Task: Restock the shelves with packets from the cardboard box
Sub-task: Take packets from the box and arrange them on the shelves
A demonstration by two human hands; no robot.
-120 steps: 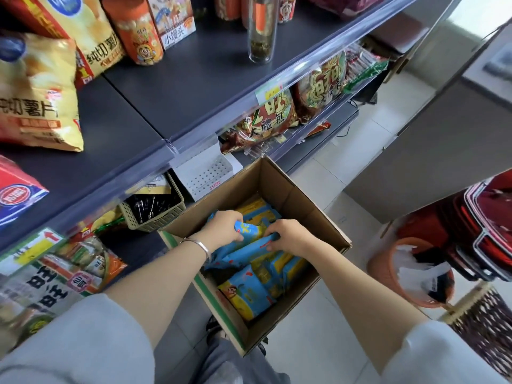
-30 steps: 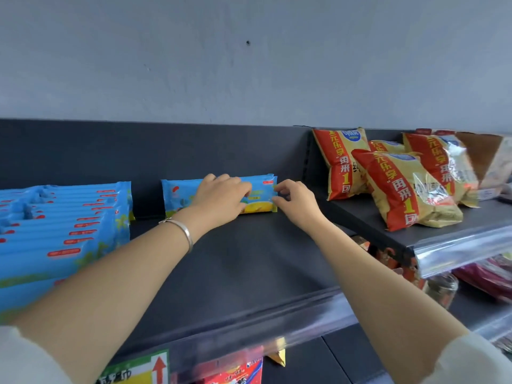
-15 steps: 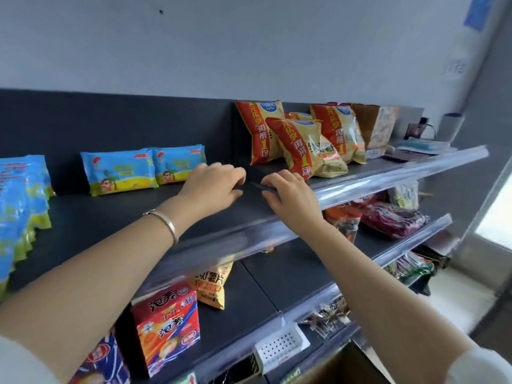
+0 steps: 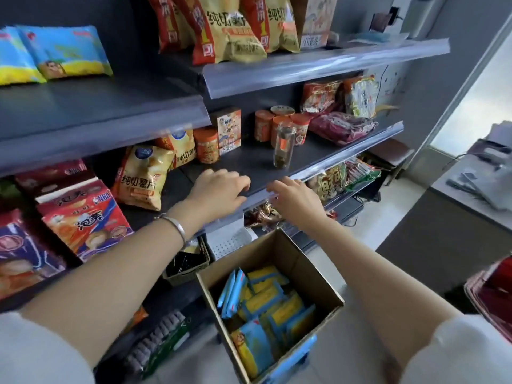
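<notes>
Both hands are holding nothing. The left hand (image 4: 219,192) and right hand (image 4: 295,199) are hanging side by side, fingers loose, just in front of a shelf (image 4: 249,162) edge. Right below them the box (image 4: 277,250) is sitting open, with packets (image 4: 266,306) lying inside. Behind the hands a jar (image 4: 282,145) is standing. A chip bag (image 4: 141,181) is leaning just left of them.

Bare forearms come out of loose pale grey sleeves (image 4: 41,353), and a thin silver bangle (image 4: 175,226) circles the wrist behind the left hand (image 4: 219,191).
</notes>
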